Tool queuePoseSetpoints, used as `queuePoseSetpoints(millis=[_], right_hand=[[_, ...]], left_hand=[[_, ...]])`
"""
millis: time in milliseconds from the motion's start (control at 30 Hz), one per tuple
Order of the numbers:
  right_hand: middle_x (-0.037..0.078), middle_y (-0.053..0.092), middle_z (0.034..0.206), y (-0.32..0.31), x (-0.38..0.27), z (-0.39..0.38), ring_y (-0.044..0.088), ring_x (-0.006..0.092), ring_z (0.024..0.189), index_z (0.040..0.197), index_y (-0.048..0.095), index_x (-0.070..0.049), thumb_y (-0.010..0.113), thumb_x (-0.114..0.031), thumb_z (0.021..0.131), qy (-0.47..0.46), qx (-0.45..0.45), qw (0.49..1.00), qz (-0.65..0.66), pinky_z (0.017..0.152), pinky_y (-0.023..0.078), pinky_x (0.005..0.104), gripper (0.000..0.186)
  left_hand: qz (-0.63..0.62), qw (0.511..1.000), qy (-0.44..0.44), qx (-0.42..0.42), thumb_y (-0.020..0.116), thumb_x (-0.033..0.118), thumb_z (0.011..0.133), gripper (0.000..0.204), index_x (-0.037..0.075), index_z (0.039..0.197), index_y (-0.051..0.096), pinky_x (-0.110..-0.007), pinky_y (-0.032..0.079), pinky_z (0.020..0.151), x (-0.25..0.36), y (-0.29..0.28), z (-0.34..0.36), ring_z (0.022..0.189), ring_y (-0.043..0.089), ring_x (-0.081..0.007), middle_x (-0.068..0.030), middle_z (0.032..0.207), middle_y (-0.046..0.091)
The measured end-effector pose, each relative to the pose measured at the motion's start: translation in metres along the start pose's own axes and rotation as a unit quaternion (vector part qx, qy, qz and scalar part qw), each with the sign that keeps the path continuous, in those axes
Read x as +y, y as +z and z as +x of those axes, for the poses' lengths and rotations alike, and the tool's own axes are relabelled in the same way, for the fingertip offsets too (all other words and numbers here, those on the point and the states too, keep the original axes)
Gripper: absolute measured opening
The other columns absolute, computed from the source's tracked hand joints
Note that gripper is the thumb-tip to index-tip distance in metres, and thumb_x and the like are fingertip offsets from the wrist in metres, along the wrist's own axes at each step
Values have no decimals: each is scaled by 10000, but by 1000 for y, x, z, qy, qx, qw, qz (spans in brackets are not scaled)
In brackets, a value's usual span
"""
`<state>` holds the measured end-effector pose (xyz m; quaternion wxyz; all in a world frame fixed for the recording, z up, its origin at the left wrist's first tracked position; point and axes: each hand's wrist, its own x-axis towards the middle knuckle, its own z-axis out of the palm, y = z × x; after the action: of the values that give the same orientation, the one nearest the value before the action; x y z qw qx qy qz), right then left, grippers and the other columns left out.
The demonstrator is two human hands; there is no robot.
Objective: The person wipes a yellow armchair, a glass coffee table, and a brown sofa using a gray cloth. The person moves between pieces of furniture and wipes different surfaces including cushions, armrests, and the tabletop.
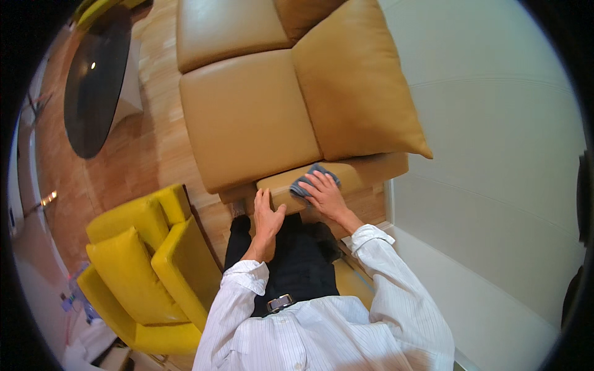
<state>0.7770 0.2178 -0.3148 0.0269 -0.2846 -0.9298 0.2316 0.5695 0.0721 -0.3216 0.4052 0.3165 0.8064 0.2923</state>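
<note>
My right hand (327,195) presses flat on a grey cloth (305,180) lying on the padded arm (365,175) of a tan leather sofa. My left hand (266,216) rests open against the near end of that same arm, fingers pointing up, holding nothing. Both sleeves are white with fine stripes. Behind the arm lie the sofa's seat cushion (247,117) and a large tan back pillow (356,80).
A yellow armchair (148,266) stands close at my left. A dark oval glass table (93,80) sits on the wooden floor (139,154) at the far left. A white wall (495,154) runs along the right side.
</note>
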Motion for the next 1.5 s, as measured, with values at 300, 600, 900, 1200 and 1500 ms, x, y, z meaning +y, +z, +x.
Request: queuePoseSetpoints(millis=[300,600,900,1200,1500], right_hand=[[73,543,1623,-12,107,-71,411,351,1562,1504,639,-222,731,-286,1009,273,123,953,-40,1252,335,598,507],[152,632,1512,-32,155,-90,584,375,1421,1493,639,-79,677,-160,1066,403,450,781,161,1170,480,498,436],[195,595,1554,-250,125,-12,519,427,1468,1451,662,-31,662,-174,1069,240,355,897,106,1205,444,507,409],[164,540,1614,-242,194,87,455,470,1494,1439,679,-96,694,-207,1033,111,156,979,76,1214,406,564,421],[132,346,1754,-257,182,55,273,494,1607,1573,591,-223,622,-320,1090,107,24,993,33,1244,319,675,494]], left_hand=[[44,990,72,-113,786,187,893,733,-28,1544,529,-532,392,1247,75,39,52,1548,410,-472,-303,1684,407],[124,914,365,-126,804,101,877,789,53,1600,490,-596,346,1232,250,82,69,1599,334,-459,-231,1752,323],[247,868,403,-149,838,91,845,948,148,1684,400,-716,342,1198,321,72,94,1653,226,-447,-159,1813,217],[290,857,369,-213,847,99,813,1042,204,1718,343,-735,388,1176,322,64,93,1671,188,-437,-140,1830,167],[288,860,370,-203,857,99,813,1049,236,1719,347,-739,390,1174,304,66,96,1681,187,-381,-109,1827,197]])
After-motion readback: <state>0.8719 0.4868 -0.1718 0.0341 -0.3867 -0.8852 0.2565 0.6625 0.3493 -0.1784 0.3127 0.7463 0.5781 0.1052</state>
